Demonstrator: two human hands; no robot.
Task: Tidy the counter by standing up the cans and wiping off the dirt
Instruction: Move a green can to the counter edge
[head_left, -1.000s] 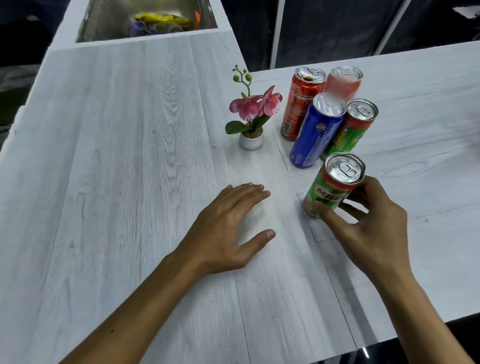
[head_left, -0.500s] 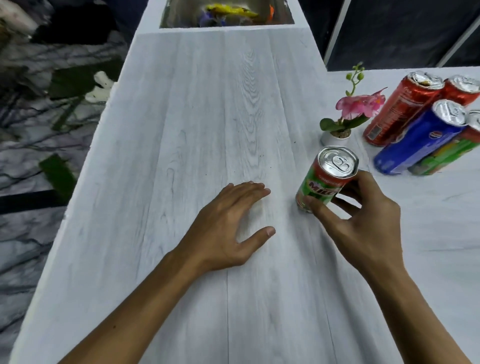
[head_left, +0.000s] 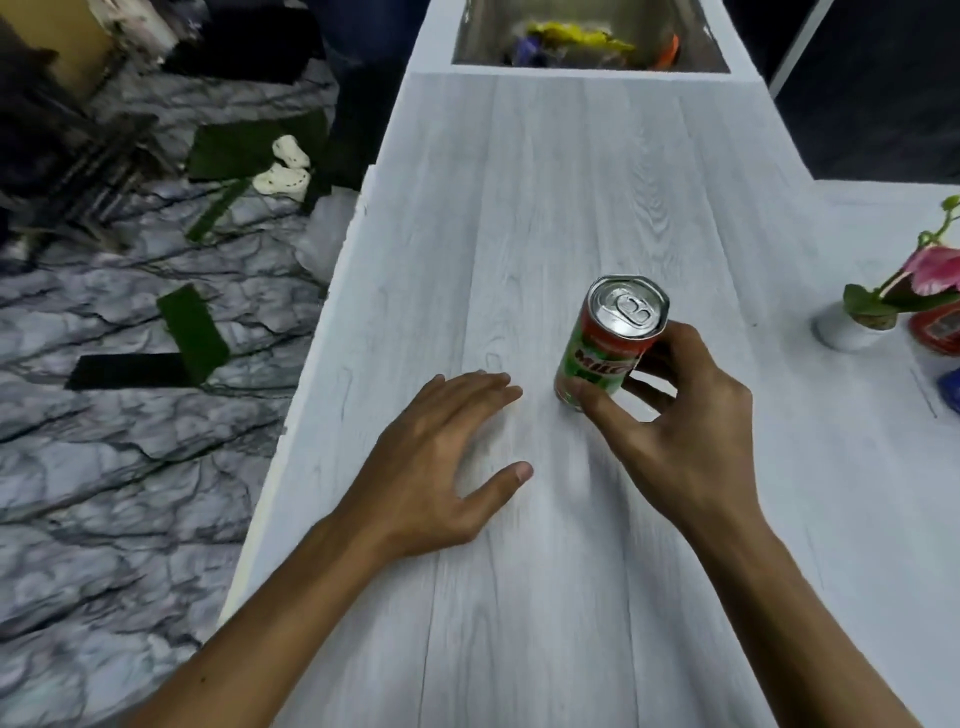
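The right hand (head_left: 675, 426) has its grip closed around the small green and red metal drink can (head_left: 605, 348), thumb on the near side and fingers (head_left: 660, 358) behind it. The can is upright, leaning a little, with its bottom on or just above the pale grey wood-look surface (head_left: 571, 182); I cannot tell which. The left hand (head_left: 441, 467) lies flat and open on the surface just beside the can, holding nothing. A moment ago this can stood close to the other cans, but now it has been carried away to the left, well apart from them. Only the edge of a red can (head_left: 937, 327) shows at the far right, next to the little white pot with a pink flower (head_left: 852, 327). I think the can is being set down in a new spot, and the wiping is not yet begun.
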